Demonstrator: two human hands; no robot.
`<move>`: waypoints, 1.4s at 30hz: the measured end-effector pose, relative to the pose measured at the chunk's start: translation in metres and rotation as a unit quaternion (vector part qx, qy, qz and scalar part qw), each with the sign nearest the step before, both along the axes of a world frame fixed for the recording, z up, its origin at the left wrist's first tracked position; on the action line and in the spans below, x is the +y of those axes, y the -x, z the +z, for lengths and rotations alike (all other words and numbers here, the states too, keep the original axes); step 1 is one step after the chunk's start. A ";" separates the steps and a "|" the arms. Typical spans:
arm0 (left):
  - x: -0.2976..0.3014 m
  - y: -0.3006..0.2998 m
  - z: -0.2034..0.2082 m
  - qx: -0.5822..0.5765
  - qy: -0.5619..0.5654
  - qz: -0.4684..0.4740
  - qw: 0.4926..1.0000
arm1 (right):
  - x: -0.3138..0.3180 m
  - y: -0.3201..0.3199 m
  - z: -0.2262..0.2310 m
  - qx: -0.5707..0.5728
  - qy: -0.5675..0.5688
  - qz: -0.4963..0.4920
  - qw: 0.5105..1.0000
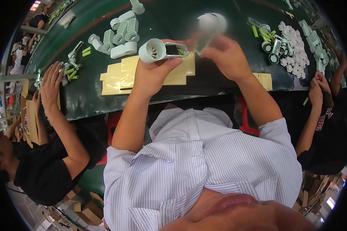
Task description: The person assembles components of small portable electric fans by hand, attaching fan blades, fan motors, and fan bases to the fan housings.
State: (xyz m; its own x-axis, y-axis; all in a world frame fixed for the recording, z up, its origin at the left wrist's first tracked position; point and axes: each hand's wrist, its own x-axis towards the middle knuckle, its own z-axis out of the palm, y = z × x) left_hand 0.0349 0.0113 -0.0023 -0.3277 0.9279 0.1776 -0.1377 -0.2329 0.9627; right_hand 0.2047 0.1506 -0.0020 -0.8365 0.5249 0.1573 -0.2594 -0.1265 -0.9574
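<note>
My left hand (155, 75) is wrapped round a pale green handheld fan housing (152, 52). Its round end, with blades inside, faces left. The handle lies open to the right, showing a dark block (172, 50) and thin wires. At the handle's right end, my right hand (229, 57) has its thumb and fingers closed on a pale green shell piece with a rounded end (212, 24). That piece and the fingertips are smeared by motion, so its exact shape is unclear. Both hands are above flat yellow sheets (113, 79) on the table.
Several pale green fan housings (124, 32) lie beyond my left hand on the green table (169, 17). To the right are green cylindrical cells (255, 31), round fan parts (275, 48) and a pile of white pieces (295, 52). Co-workers sit close on both sides.
</note>
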 end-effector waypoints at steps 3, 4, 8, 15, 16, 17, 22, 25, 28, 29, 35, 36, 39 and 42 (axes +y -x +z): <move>0.001 0.000 0.000 -0.008 -0.005 0.006 1.000 | 0.000 0.002 -0.003 0.011 0.003 -0.014 1.000; 0.001 0.000 0.000 -0.004 -0.006 0.001 1.000 | -0.001 0.003 -0.003 0.011 0.006 -0.019 1.000; -0.001 -0.004 -0.004 0.019 0.022 0.022 0.999 | 0.000 0.004 -0.003 -0.007 -0.041 -0.012 0.999; -0.001 -0.004 -0.001 0.032 0.057 0.031 0.997 | 0.003 0.006 0.004 -0.047 -0.049 0.007 0.998; -0.001 -0.004 0.001 0.033 0.076 0.034 0.996 | 0.003 0.006 0.004 -0.056 -0.025 0.007 0.998; -0.001 -0.005 0.001 0.032 0.076 0.035 0.996 | 0.005 0.006 0.004 -0.057 -0.026 0.008 0.998; 0.000 -0.001 -0.008 0.020 0.064 0.042 0.997 | 0.004 0.002 0.009 -0.053 -0.075 0.007 0.996; -0.002 -0.001 -0.005 0.055 0.069 0.034 0.995 | 0.004 0.001 0.011 -0.053 -0.103 0.001 0.993; -0.001 -0.006 -0.003 0.021 0.043 0.045 0.998 | 0.003 0.001 0.008 -0.068 -0.127 -0.012 0.990; -0.001 -0.008 -0.002 0.020 0.044 0.046 0.998 | 0.003 0.000 0.007 -0.069 -0.127 -0.011 0.990; -0.001 -0.012 0.002 0.034 0.024 0.050 0.998 | 0.003 0.001 -0.001 -0.019 -0.145 -0.017 0.989; -0.001 -0.011 0.000 0.045 0.029 0.051 0.997 | 0.001 0.003 0.000 -0.022 -0.152 -0.028 0.988; -0.002 -0.012 -0.003 0.051 0.038 0.052 0.997 | -0.001 0.002 0.004 -0.037 -0.190 -0.042 0.980; -0.002 -0.013 0.000 0.065 0.050 0.055 0.995 | -0.003 0.002 0.016 -0.090 -0.257 -0.049 0.961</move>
